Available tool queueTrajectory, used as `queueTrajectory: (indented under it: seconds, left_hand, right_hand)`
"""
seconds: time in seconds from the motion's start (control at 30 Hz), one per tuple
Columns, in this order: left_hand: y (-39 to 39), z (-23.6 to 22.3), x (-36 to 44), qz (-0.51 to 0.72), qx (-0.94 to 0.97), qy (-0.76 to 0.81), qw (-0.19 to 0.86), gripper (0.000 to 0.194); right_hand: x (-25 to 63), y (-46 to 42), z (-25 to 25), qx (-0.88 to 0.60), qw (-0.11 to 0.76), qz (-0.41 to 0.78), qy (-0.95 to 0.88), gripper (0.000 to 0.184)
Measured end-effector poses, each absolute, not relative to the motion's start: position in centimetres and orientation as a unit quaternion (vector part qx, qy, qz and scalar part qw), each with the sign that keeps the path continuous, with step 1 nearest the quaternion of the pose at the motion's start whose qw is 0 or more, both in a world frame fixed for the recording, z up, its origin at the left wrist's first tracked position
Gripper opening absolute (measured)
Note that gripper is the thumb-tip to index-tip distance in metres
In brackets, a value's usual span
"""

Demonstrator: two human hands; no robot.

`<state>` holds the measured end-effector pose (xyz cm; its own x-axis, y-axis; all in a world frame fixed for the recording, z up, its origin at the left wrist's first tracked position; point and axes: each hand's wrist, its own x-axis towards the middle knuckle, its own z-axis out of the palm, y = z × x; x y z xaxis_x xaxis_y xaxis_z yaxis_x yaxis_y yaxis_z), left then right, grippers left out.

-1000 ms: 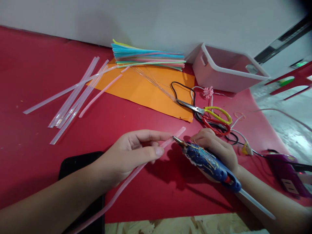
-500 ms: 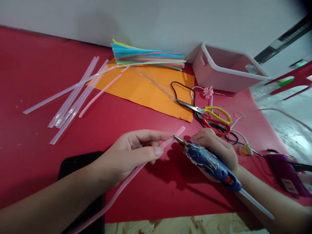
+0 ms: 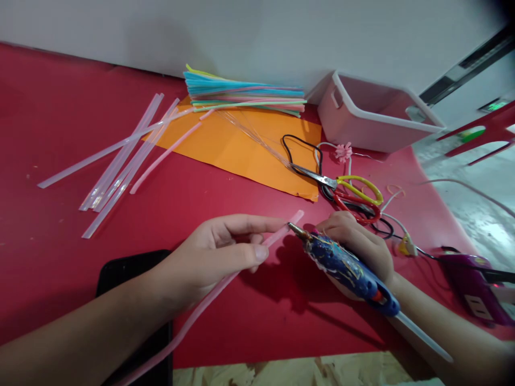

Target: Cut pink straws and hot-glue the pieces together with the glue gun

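Soft pale-pink rod (image 3: 277,236) was in the left hand (image 3: 225,252), pinched between thumb and index finger, above the red tabletop (image 3: 249,332). Short free end stuck out past the fingertips, pointing away and right; long tail ran back near-left, over the flat black object (image 3: 120,274). Right hand (image 3: 358,241) was wrapped round the blue plastic glue gun (image 3: 341,266); couldn't see its trigger finger. Gun's long axis ran from far-left nozzle to near-right tail, roughly crosswise to the rod. Metal nozzle (image 3: 298,231) sat at the free end, just short of its tip; contact unclear. Left hand was nearer the rod.
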<state>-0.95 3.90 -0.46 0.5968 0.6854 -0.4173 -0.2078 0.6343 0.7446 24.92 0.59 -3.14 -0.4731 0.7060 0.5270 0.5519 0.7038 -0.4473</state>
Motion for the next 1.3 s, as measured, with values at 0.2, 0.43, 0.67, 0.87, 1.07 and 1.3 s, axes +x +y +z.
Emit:
queueTrajectory:
  seconds: [0.2,0.43,0.67,0.87,1.07,1.3]
  left_hand:
    - [3.99,-0.37,-0.83,0.267,0.339,0.366,0.825,0.031]
    - [3.95,-0.32,-0.77,0.267,0.332,0.362,0.829,0.034]
    - [3.88,-0.50,-1.04,0.262,0.343,0.340,0.836,0.035]
    - [3.86,-0.81,-1.14,0.262,0.351,0.307,0.845,0.036]
    - [3.79,-1.04,-1.26,0.258,0.350,0.302,0.849,0.039]
    - [3.77,-0.90,-1.24,0.260,0.335,0.306,0.852,0.039]
  right_hand:
    - [25.08,0.44,-3.22,-0.378,0.352,0.110,-0.849,0.006]
    - [25.08,0.56,-3.11,-0.369,0.356,0.119,-0.850,0.007]
    - [25.09,0.49,-3.10,-0.373,0.355,0.119,-0.849,0.007]
    - [24.99,0.53,-2.99,-0.375,0.360,0.111,-0.847,0.007]
    - [25.17,0.46,-3.11,-0.383,0.353,0.116,-0.846,0.016]
    - [25.11,0.46,-3.02,-0.385,0.356,0.115,-0.844,0.015]
